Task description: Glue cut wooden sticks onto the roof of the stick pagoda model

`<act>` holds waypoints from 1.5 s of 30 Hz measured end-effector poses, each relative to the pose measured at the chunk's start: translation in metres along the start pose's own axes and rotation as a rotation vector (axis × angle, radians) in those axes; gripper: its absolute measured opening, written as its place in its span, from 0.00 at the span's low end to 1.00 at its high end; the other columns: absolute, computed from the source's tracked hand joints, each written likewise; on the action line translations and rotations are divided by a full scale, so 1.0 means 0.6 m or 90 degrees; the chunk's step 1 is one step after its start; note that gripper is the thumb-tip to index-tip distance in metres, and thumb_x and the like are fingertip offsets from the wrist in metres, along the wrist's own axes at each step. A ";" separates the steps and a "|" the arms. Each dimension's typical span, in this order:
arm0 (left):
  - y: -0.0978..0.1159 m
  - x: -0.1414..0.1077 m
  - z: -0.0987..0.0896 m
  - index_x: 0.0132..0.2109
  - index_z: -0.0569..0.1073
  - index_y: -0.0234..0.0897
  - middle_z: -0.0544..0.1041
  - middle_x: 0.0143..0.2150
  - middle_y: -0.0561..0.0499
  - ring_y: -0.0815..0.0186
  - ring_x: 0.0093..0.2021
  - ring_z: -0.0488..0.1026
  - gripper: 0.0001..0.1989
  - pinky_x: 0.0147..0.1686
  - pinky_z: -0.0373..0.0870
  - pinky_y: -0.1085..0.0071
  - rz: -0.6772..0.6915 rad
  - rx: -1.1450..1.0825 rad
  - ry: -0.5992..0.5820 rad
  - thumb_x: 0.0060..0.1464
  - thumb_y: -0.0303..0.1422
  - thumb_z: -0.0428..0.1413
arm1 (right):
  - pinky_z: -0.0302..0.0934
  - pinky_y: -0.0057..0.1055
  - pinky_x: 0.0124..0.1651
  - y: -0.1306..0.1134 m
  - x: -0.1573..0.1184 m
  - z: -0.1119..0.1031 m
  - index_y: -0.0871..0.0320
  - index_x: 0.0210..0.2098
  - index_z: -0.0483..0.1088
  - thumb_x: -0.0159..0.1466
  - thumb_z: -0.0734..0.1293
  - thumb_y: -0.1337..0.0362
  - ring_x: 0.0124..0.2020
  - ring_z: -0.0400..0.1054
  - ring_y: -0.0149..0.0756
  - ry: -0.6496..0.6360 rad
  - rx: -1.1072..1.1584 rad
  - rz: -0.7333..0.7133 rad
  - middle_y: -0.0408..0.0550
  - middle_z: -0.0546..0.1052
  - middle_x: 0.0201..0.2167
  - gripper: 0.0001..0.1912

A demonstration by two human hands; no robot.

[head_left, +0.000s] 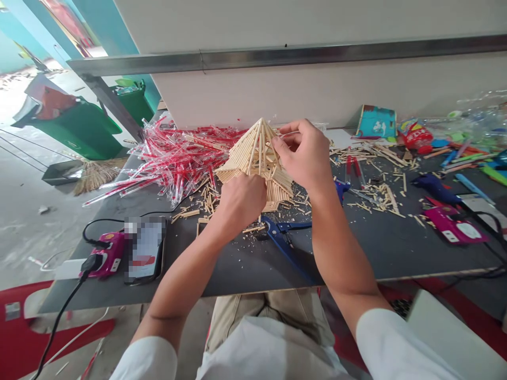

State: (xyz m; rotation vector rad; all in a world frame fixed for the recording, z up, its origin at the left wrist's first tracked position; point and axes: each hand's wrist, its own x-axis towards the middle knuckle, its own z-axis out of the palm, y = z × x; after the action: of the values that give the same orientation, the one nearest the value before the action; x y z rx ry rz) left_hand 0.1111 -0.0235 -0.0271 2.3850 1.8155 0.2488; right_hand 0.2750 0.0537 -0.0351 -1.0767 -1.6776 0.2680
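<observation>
A model pavilion [247, 150] built of thin pale wooden sticks, with a pointed roof, stands in front of me above the table. Closed at its lower front edge, my left hand [244, 200] grips the model, its fingertips hidden. My right hand [307, 153] is at the roof's right side, thumb and fingers pinched together beside a gap between the roof sticks. Whatever lies in that pinch is too small to make out. Just below the model are blue-handled cutters [283, 240], partly behind my arms.
Red-and-clear plastic wrappers [174, 158] heap at the left. Stick offcuts [376, 153] litter the dark table [245, 269]. A phone [146, 250] lies near a pink power strip [109, 253]; another pink power strip [455, 224] and a blue glue gun [433, 187] are at right.
</observation>
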 end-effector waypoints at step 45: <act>0.012 0.007 0.002 0.41 0.80 0.30 0.81 0.35 0.33 0.55 0.33 0.79 0.26 0.33 0.69 0.61 -0.004 -0.029 0.009 0.69 0.36 0.39 | 0.70 0.50 0.66 0.050 0.024 0.074 0.41 0.63 0.63 0.50 0.82 0.44 0.63 0.71 0.49 0.027 0.419 0.139 0.47 0.74 0.55 0.46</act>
State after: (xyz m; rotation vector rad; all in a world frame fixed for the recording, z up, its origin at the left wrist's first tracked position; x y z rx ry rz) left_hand 0.1194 -0.0214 -0.0268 2.3537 1.8029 0.3036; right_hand 0.2520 0.0962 -0.0625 -0.7497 -1.2867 0.8647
